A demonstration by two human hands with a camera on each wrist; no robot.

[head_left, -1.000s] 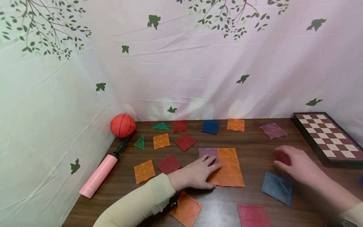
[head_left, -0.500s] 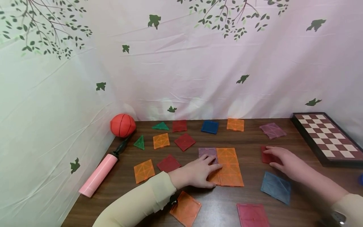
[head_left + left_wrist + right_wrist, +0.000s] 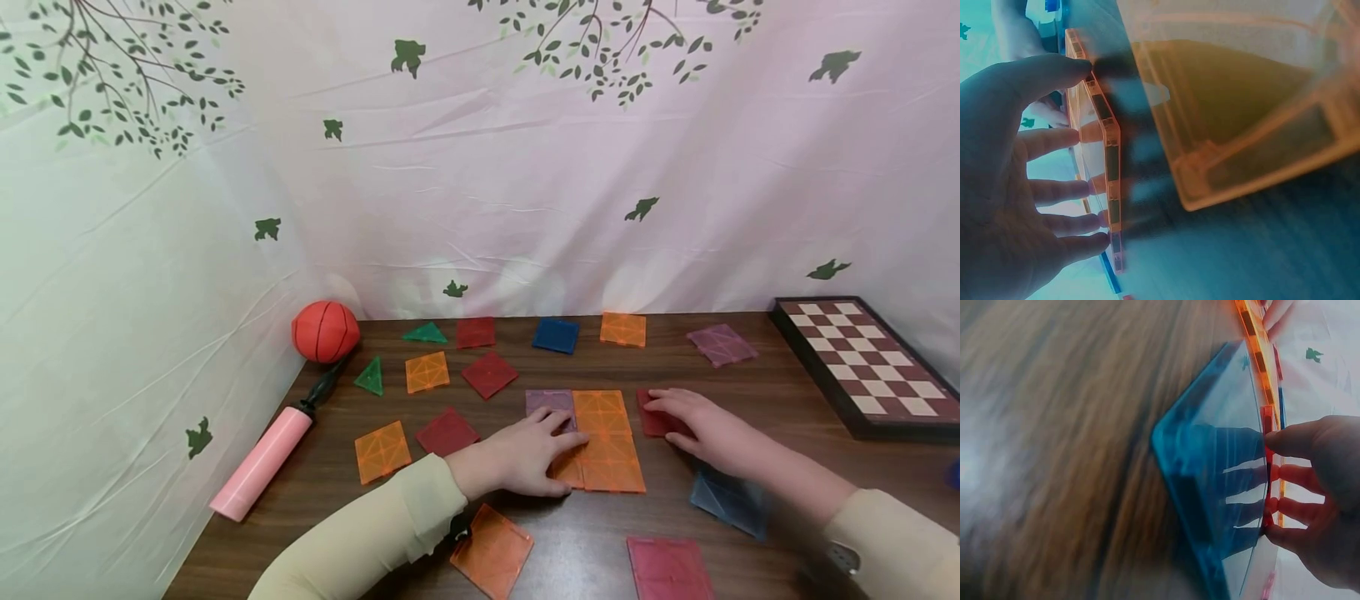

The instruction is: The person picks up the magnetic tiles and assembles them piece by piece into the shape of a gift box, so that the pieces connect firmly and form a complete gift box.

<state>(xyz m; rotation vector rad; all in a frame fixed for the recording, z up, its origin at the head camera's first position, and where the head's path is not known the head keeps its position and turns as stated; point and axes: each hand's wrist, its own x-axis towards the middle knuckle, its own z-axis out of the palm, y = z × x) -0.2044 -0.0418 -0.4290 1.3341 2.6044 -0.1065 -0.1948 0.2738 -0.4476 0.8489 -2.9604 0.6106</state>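
Note:
In the head view my left hand (image 3: 536,458) rests with spread fingers on a block of joined square magnetic tiles. A purple tile (image 3: 550,403) and orange tiles (image 3: 611,462) show around those fingers; the rest of the block lies under the hand. To the right, my right hand (image 3: 705,429) holds a small red square tile (image 3: 652,415) between thumb and fingers, close beside the block's right edge. The right wrist view shows fingertips along the red tile (image 3: 1269,444), partly seen through a blue clear tile (image 3: 1210,469).
Nearer me lie a blue-grey tile (image 3: 723,504), a pink tile (image 3: 670,568) and an orange tile (image 3: 492,550). Several loose tiles, including a dark blue one (image 3: 556,336), lie behind and left. A chessboard (image 3: 870,358), red ball (image 3: 325,332) and pink pump (image 3: 261,462) flank them.
My right hand has slid the red tile leftward across the table, from near the chessboard to beside the orange tiles. The left hand has stayed in place on the block.

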